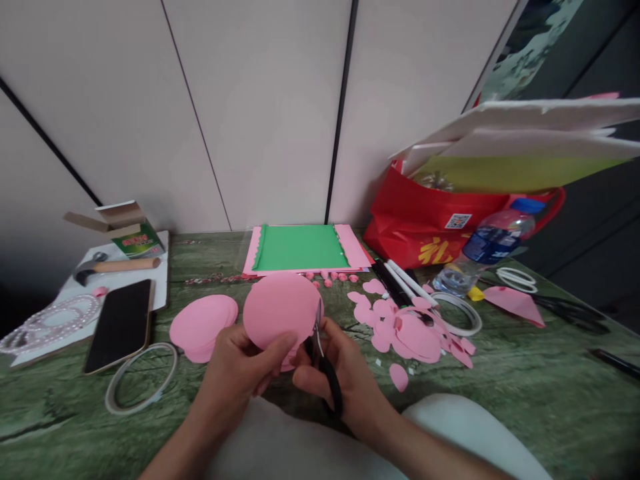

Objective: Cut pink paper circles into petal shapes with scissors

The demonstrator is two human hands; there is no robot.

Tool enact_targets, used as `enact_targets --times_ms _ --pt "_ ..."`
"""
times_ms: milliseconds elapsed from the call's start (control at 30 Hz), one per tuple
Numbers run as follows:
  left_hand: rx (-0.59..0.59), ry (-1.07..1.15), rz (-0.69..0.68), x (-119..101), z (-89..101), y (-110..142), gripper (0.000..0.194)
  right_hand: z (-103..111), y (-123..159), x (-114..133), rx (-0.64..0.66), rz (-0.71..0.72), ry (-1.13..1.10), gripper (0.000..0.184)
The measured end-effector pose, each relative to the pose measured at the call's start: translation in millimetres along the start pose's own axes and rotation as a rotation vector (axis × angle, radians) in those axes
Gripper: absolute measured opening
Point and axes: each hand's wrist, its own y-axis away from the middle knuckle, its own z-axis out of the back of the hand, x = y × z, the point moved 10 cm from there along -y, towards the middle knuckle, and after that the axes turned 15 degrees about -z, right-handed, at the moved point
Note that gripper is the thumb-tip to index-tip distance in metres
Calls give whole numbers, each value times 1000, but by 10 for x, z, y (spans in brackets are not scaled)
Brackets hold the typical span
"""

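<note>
A pink paper circle (280, 308) is pinched in my left hand (253, 360), thumb on top of its lower edge. My right hand (345, 373) grips black-handled scissors (331, 381), their metal blades pointing up at the circle's right edge. Whether the blades have paper between them is hard to tell. Left of my hands lies a stack of pink paper circles (203, 325). To the right, several pink paper petals and offcuts (415, 337) are heaped on the table, with one petal (399, 377) apart from the heap.
Behind my hands lies a green sheet on pink paper (303, 247). At left are a phone (121, 325), a tape roll (114, 400), a hammer (125, 265) and bead strings (55, 323). A red bag (400, 220), water bottle (493, 243) and tape roll (475, 323) stand or lie right.
</note>
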Motion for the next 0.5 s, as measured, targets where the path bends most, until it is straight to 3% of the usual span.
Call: enact_targets --times_ms 500 --pt "-18 115 -16 -47 -25 3 34 67 -37 -128 -82 -84 107 35"
